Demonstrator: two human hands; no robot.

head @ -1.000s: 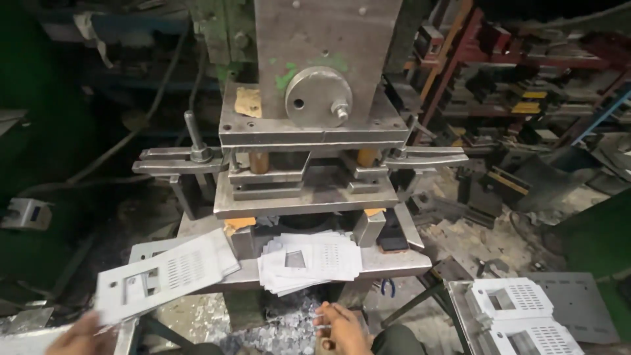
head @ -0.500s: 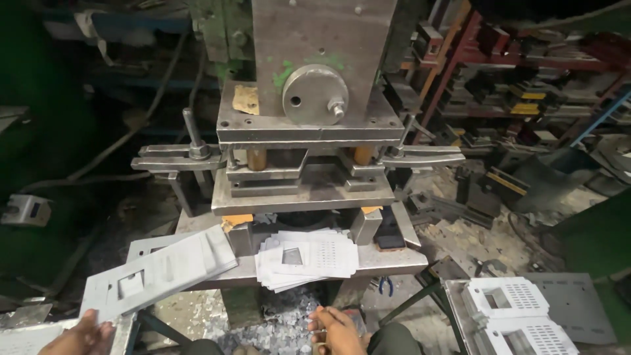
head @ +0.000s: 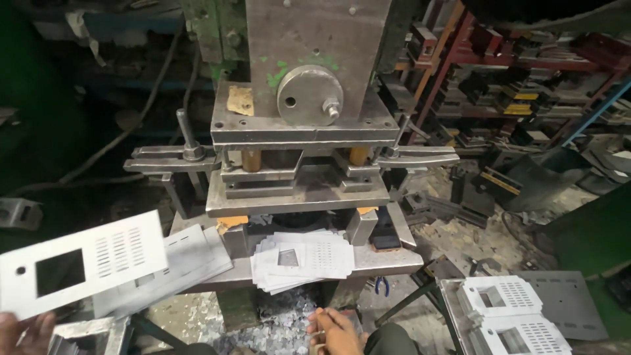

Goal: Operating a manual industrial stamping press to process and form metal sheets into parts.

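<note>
The punch press (head: pixel 309 131) stands over its die bed (head: pixel 388 261), where a loose stack of punched white sheets (head: pixel 302 260) lies. The left hand (head: pixel 23 329) grasps a punched sheet-metal panel (head: pixel 82 263) by its near edge, clear of the press at lower left. This looks like the unloading step, and setting the panel aside calls for a steady carry; the right hand (head: pixel 335 329) sits low before the bed, pinching something small and unclear.

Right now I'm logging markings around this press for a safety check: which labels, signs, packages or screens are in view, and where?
Paper label: stuck on the press body, left of the round steel disc; tan, roughly square, torn edges.
Striped marking: on a dark block on the floor at right; narrow yellow band.
Yellow tags: on the shelf stock, upper right; small strips.
No screens or packages visible.
</note>
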